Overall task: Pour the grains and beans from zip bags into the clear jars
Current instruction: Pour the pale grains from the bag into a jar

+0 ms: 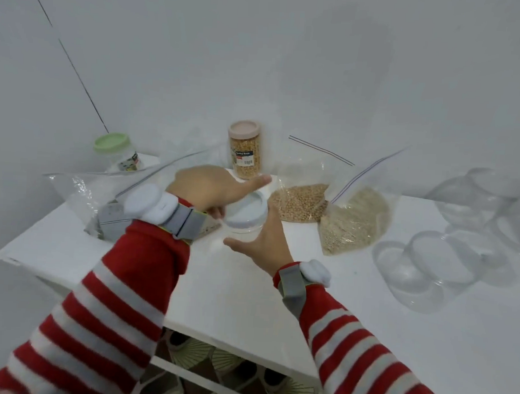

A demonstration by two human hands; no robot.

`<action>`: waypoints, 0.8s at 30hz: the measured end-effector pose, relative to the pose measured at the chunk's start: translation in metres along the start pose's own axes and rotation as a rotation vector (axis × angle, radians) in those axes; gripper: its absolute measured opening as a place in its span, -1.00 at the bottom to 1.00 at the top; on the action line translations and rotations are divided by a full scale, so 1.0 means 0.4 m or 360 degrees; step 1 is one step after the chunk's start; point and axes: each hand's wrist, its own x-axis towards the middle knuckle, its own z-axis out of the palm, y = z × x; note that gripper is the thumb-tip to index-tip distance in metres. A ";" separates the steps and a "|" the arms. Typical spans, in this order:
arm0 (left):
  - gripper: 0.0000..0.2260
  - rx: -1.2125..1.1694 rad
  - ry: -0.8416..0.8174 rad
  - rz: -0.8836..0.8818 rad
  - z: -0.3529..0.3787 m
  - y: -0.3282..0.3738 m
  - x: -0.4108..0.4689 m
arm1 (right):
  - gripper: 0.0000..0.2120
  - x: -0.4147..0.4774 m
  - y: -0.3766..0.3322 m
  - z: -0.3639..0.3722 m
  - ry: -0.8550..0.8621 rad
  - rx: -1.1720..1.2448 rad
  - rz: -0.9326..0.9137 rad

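Head view: left hand (211, 188) over lid (246, 209), right hand (265, 241) grips jar (242, 230).

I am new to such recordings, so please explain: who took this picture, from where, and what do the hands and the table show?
There is no machine here. A person wears one camera on the head, so you look down along striped sleeves at that person's own hands. The left hand lies across the white lid of a clear jar; I cannot tell whether it grips. The right hand holds that jar by its side. On the white table lie a bag of beans, a bag of grains, a full jar with a pink lid, and empty clear jars at the right.
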 end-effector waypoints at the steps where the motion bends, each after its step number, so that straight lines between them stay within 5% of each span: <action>1: -0.31 0.0206 -0.0015 0.0109 -0.022 -0.017 0.006 | -0.16 0.002 0.006 0.000 -0.0017 -0.0006 0.0025; 2: -0.34 0.0394 -0.0052 0.0213 -0.031 -0.025 0.012 | -0.16 0.004 0.007 0.000 -0.0025 -0.0021 0.0025; 5: -0.01 0.0470 -0.0368 0.0530 -0.007 -0.011 0.037 | -0.12 0.005 0.005 0.006 -0.0016 -0.0032 0.0021; 8: -0.12 0.0435 -0.0360 0.0618 0.010 0.005 0.047 | -0.08 -0.002 0.001 0.005 -0.0004 -0.0071 0.0028; 12: -0.25 -0.0232 -0.0282 0.0356 0.014 -0.025 0.051 | -0.02 -0.013 -0.003 -0.011 0.0011 -0.0104 0.0000; 15: -0.28 -0.0649 0.0057 0.0202 0.034 -0.092 0.078 | 0.00 -0.017 -0.005 -0.038 -0.0060 -0.0136 0.0049; 17: -0.22 -0.0475 0.0145 0.0005 0.089 -0.157 0.110 | 0.07 -0.012 -0.004 -0.059 -0.0220 -0.0165 0.0141; 20: -0.10 0.0051 -0.0104 -0.0207 0.225 -0.224 0.146 | 0.20 -0.002 -0.027 -0.112 -0.0558 -0.0341 0.0322; 22: -0.05 0.0057 -0.0139 -0.0229 0.306 -0.247 0.151 | 0.04 0.002 -0.054 -0.155 -0.0708 -0.0623 0.0410; 24: 0.00 0.0076 -0.0036 -0.0170 0.357 -0.241 0.154 | -0.38 0.019 -0.078 -0.214 -0.0282 -0.0747 0.0310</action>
